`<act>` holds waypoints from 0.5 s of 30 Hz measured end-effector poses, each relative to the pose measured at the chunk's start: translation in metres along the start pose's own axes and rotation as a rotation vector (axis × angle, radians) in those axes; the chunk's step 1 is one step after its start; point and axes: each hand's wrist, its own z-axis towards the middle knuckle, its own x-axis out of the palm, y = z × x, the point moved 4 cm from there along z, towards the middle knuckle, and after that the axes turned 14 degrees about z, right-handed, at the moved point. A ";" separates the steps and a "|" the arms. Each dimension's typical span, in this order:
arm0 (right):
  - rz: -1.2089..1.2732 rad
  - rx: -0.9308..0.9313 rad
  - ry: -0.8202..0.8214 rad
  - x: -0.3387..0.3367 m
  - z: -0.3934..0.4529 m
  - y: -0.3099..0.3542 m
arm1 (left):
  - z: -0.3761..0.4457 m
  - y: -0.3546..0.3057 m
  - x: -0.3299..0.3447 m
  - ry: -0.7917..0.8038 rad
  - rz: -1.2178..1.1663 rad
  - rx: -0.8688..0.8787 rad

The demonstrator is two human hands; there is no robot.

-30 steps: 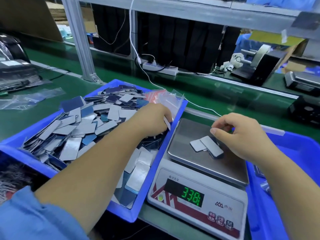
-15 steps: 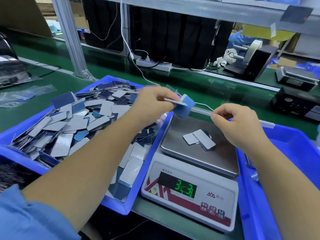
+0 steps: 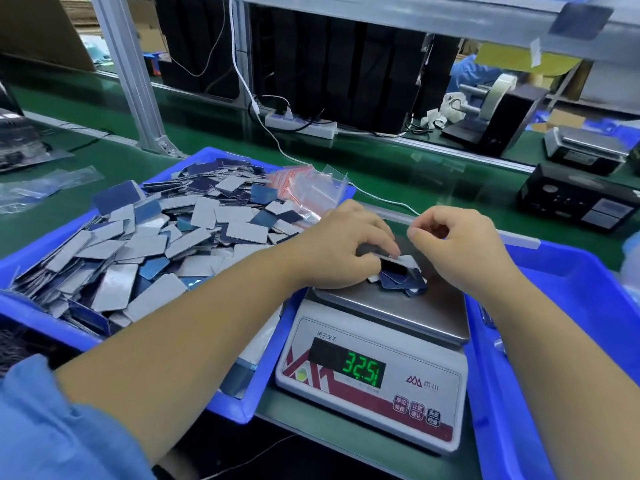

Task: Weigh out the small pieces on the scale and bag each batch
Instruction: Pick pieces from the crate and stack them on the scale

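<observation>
While the left hand's (image 3: 341,245) fingers (image 3: 382,237) pinch flat pieces (image 3: 398,277) on the scale's pan (image 3: 408,308), right hand (image 3: 460,247) curled empty beside, display (image 3: 363,368) reading 32.5, blue bin (image 3: 41,320) of pieces (image 3: 145,247) left, clear bags (image 3: 304,192) behind, green worktop (image 3: 398,174)

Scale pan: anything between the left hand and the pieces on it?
Nothing visible. The left hand is already over the scale pan, its fingers on a grey piece atop the small pile of pieces. The right hand hovers beside it, not in between.
</observation>
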 end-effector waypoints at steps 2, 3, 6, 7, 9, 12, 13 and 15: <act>-0.005 0.004 0.007 0.000 -0.001 0.000 | -0.001 0.000 -0.001 0.029 -0.018 -0.001; -0.004 0.006 0.011 0.001 -0.001 0.000 | -0.002 0.001 -0.005 0.017 -0.045 -0.008; 0.011 0.006 0.023 0.001 -0.002 0.000 | -0.007 0.016 -0.026 -0.152 -0.131 -0.130; 0.013 0.001 0.022 0.001 -0.002 0.001 | -0.010 0.025 -0.036 -0.234 -0.138 -0.213; 0.012 0.000 0.022 0.002 -0.002 0.002 | -0.016 0.046 -0.053 -0.321 -0.062 -0.397; 0.031 0.009 0.042 0.005 -0.003 0.003 | -0.025 0.074 -0.058 -0.050 0.213 -0.613; 0.035 0.012 0.052 0.006 -0.003 0.004 | -0.027 0.078 -0.055 0.087 0.306 -0.629; 0.032 0.013 0.066 0.008 -0.004 0.004 | -0.029 0.077 -0.046 0.288 0.420 -0.606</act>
